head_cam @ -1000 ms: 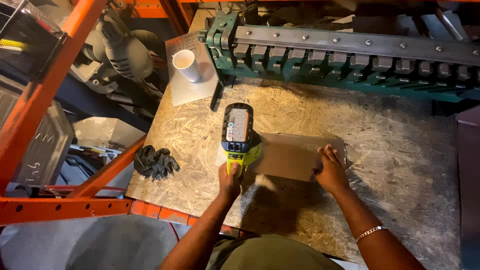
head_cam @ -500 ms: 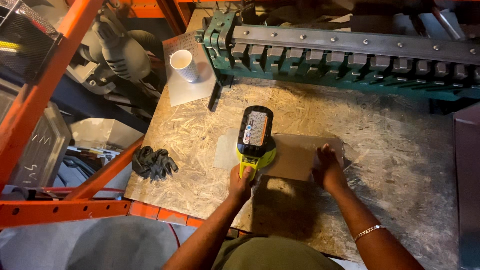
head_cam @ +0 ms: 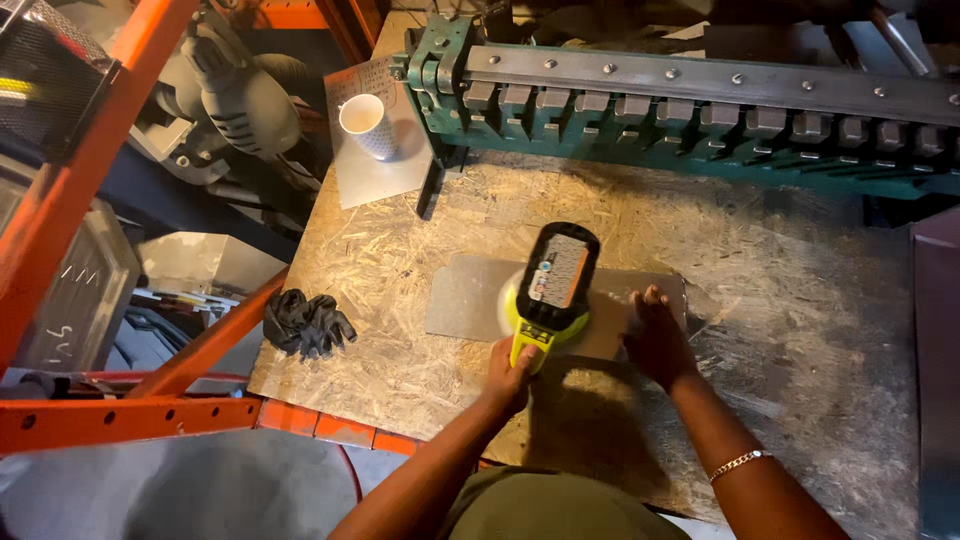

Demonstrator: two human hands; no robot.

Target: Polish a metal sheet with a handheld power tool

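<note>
Head view: left hand (head_cam: 512, 362) wrapped tight round the grip of a yellow-green cordless power tool (head_cam: 552, 290), black battery pack facing up, tool head pressed down on a thin grey metal sheet (head_cam: 470, 298). Right hand (head_cam: 655, 335) lies flat on the sheet's right part, fingers spread narrow, pinning it.

Handling, my read: tool prob. top-heavy w/ the battery, rigid, best held at the handle as now. Sheet looks light, thin, stiff-ish but bendable, smooth so likely to slide on the board; edges may be sharp, so press flat from above, not by the rim.

Surface: rough chipboard bench (head_cam: 800, 300), dusty. Black gloves (head_cam: 305, 322) near the left edge. White cup (head_cam: 365, 125) far left on another sheet piece. Green metal brake (head_cam: 700, 110) along the far side. Orange rack frame (head_cam: 120, 140) at left.
</note>
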